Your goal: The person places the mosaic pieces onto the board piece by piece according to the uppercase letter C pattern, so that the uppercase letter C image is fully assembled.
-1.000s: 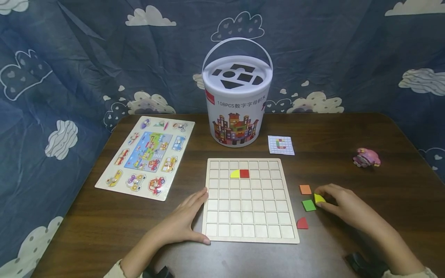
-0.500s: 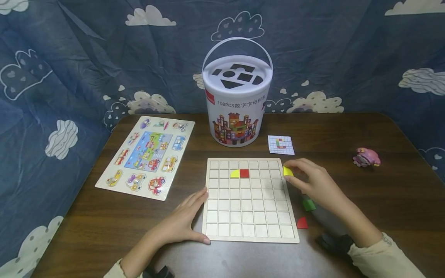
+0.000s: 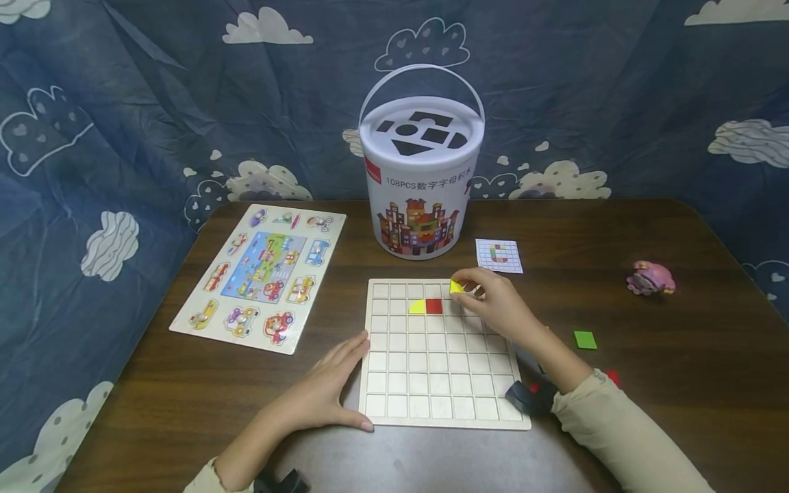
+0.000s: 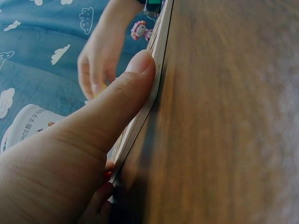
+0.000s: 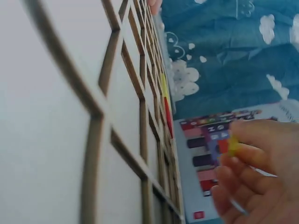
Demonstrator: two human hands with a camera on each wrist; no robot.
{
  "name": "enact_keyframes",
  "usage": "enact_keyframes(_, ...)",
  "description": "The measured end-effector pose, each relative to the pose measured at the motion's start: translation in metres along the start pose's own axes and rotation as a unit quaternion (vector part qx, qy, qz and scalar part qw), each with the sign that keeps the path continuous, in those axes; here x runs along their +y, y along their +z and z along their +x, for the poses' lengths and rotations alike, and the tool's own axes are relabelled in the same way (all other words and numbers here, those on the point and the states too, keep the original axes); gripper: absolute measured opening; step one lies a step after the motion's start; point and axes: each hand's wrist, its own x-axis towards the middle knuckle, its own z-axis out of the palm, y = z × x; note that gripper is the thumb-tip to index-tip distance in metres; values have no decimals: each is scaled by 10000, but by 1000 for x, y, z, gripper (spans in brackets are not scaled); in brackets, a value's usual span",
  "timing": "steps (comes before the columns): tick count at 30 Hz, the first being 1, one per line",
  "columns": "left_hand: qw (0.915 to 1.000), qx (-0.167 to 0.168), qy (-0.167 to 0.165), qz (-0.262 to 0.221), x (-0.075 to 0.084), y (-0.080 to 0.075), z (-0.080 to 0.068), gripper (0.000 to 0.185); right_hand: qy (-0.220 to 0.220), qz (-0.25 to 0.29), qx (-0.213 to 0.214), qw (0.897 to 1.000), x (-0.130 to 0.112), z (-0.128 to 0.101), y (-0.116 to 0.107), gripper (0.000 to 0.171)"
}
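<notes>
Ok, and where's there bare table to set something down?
Bare table shows between the card and the pink toy, and left of the left hand, in front of the picture puzzle. It's crowded by the right edge of the grid board, where the right arm crosses and a green square and red pieces lie.

Glare pales the near tabletop point(image 3: 444, 460); wrist views look soft.

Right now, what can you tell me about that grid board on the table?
The grid board is pale and looks wooden, its face divided by thin raised ridges into cells. It lies flat on the table, with a yellow quarter-round and a red square in neighbouring cells. The left hand touches its left edge.
</notes>
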Motion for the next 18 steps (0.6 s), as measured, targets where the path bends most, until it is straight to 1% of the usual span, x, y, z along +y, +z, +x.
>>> enact_keyframes(2,10000,3,6,6,0,0,0,120,194,-49,-197,9996,5,2,5,27)
enact_keyframes(5,10000,-2,5,9,1,0,0,120,308,-185,-413,9985,12,3,9,26)
enact_keyframes(11,10000,-22,-11,11,1,-1,0,120,40,-330,-667,9972,19,3,15,24)
enact_keyframes(18,10000,-16,14,36,0,0,0,120,-21,-306,-833,9960,19,2,16,23)
